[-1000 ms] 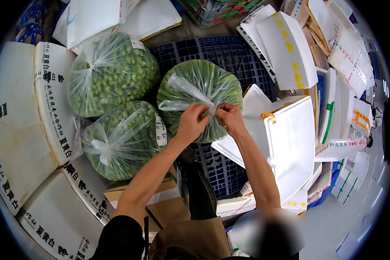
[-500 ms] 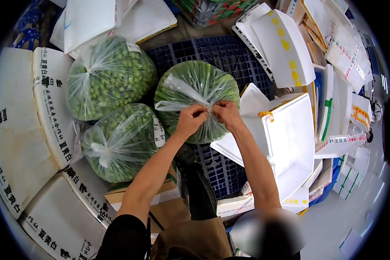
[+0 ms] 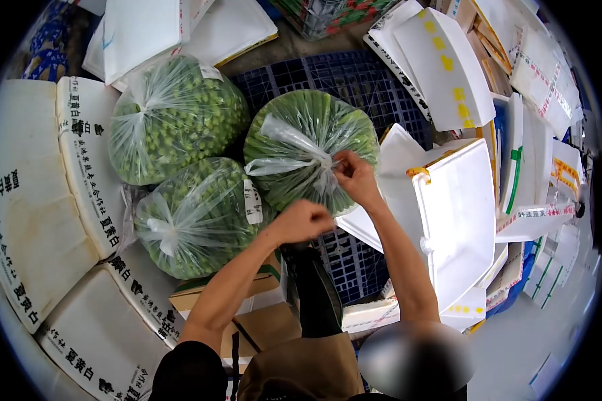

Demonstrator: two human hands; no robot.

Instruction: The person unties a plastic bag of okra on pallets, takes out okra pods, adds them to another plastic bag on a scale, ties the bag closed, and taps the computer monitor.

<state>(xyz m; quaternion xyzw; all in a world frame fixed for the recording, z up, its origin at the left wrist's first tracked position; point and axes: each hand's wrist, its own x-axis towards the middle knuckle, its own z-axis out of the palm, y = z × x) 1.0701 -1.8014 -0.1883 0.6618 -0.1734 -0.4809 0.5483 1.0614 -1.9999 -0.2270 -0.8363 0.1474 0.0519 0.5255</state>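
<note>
The round, clear plastic bag full of long green vegetables [image 3: 299, 184] is near the middle of the view, and its top is gathered to a whitish knot of twisted plastic [image 3: 326, 162]. Taking the centre of this bag as the clock, the person's right hand [image 3: 356, 179] comes from four o'clock, and its bent fingertips are at the knot; whether they pinch the plastic, one cannot tell. The left hand [image 3: 304, 222] is at six o'clock, near the lower edge of the bag, with its fingers loosely curled, and it is well apart from the right one. Between nine and ten o'clock stands a clear bag of small, lumpy green vegetables [image 3: 194, 127], and at eight o'clock is a similar clear bag with a white label [image 3: 201, 227]. A dark blue plastic grid pallet [image 3: 358, 267] shows at one and at five o'clock. Near four o'clock is a white open foam box [image 3: 458, 207], and towards seven o'clock is a brown cardboard box [image 3: 267, 324]. Farther out, at nine o'clock, are white foam boxes with black characters [image 3: 37, 187].
</note>
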